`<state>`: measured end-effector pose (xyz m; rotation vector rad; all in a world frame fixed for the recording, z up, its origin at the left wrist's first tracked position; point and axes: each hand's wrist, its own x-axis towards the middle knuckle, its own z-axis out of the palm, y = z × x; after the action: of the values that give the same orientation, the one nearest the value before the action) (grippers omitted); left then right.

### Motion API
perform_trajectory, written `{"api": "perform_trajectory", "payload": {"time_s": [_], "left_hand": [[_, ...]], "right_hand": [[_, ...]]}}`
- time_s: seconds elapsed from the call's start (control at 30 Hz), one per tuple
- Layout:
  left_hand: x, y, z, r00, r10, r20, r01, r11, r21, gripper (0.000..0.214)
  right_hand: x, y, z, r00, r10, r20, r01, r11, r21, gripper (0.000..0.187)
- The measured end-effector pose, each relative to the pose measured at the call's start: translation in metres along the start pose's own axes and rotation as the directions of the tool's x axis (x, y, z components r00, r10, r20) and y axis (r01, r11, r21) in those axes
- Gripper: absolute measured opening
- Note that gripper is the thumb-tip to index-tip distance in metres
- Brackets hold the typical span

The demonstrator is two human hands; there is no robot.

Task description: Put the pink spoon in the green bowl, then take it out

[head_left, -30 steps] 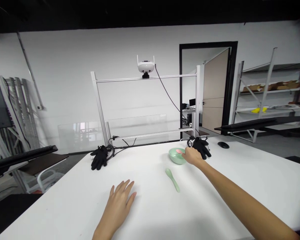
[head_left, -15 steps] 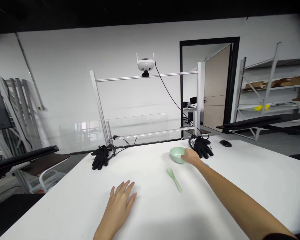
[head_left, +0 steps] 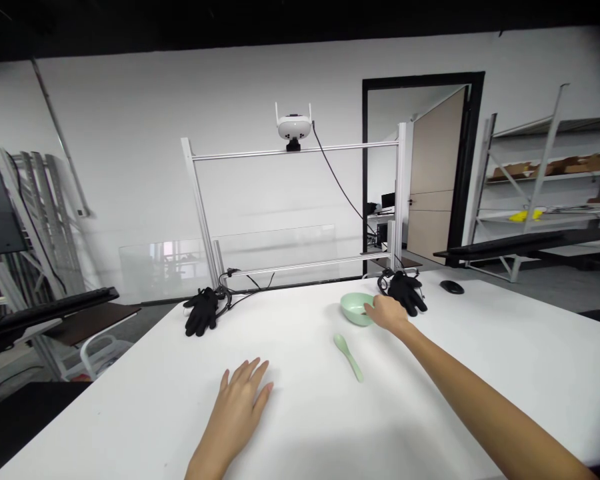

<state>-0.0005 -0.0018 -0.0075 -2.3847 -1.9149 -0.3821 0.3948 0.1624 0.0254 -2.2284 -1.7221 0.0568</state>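
My right hand (head_left: pixel 389 313) reaches far across the white table (head_left: pixel 480 373), its curled fingers on the right rim of a pale green bowl (head_left: pixel 354 310). A pale green spoon (head_left: pixel 349 357) lies on the table just in front of the bowl, touching nothing. My left hand (head_left: pixel 243 400) rests flat on the table near me, fingers spread, holding nothing. What is inside the bowl cannot be made out.
A black glove (head_left: pixel 201 311) with cables lies at the table's far left, and another black glove (head_left: pixel 407 292) sits right behind my right hand. A black mouse (head_left: pixel 452 287) lies at the far right. An aluminium frame (head_left: pixel 295 152) carrying a white camera (head_left: pixel 293 125) stands along the far edge.
A pink thing seen at my right fingertips over the bowl one second ago no longer shows. My right hand drew back slightly to the bowl's rim. The left hand stayed put.
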Motion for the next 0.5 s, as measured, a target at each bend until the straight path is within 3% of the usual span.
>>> {"api": "perform_trajectory", "payload": {"time_s": [0.23,0.37,0.5], "left_hand": [[-0.001,0.001,0.002,0.999,0.014,-0.043,-0.015,1.0,-0.009,0.053],[-0.002,0.001,0.002,0.999,0.01,-0.042,-0.011,1.0,-0.016,0.053],[-0.003,0.002,0.002,0.999,0.007,-0.044,-0.009,1.0,-0.025,0.052]], "right_hand": [[-0.062,0.017,-0.002,0.971,-0.18,-0.157,0.188,0.982,0.032,0.045],[-0.098,0.028,0.014,0.932,-0.313,-0.184,0.325,0.945,0.036,0.049],[-0.123,0.036,0.034,0.929,-0.332,-0.163,0.341,0.94,0.03,0.056]]}}
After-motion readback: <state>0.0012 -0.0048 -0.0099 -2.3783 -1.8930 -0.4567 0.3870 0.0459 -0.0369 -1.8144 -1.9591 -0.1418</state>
